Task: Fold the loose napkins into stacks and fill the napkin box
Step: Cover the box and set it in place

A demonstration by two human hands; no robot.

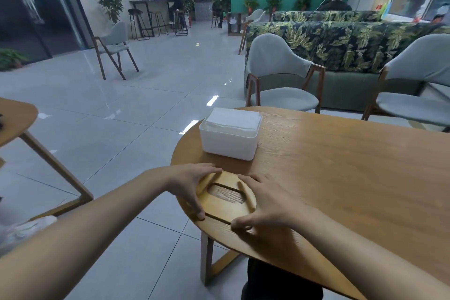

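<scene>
A white napkin box (229, 140) stands near the left end of the wooden table (341, 165), filled to the rim with a stack of white napkins (233, 117). Closer to me, the box's wooden lid (225, 198) with an oval slot lies flat on the table. My left hand (192, 184) grips the lid's left edge, fingers along its far side and thumb at its near corner. My right hand (265, 200) holds the lid's right edge, fingers curled over the near side.
Two grey chairs (280, 75) stand beyond the table, with a leaf-patterned sofa (341, 41) behind them. Another wooden table (14, 119) is at the left. A crumpled clear bag (22, 231) lies at the lower left. Two people sit far off.
</scene>
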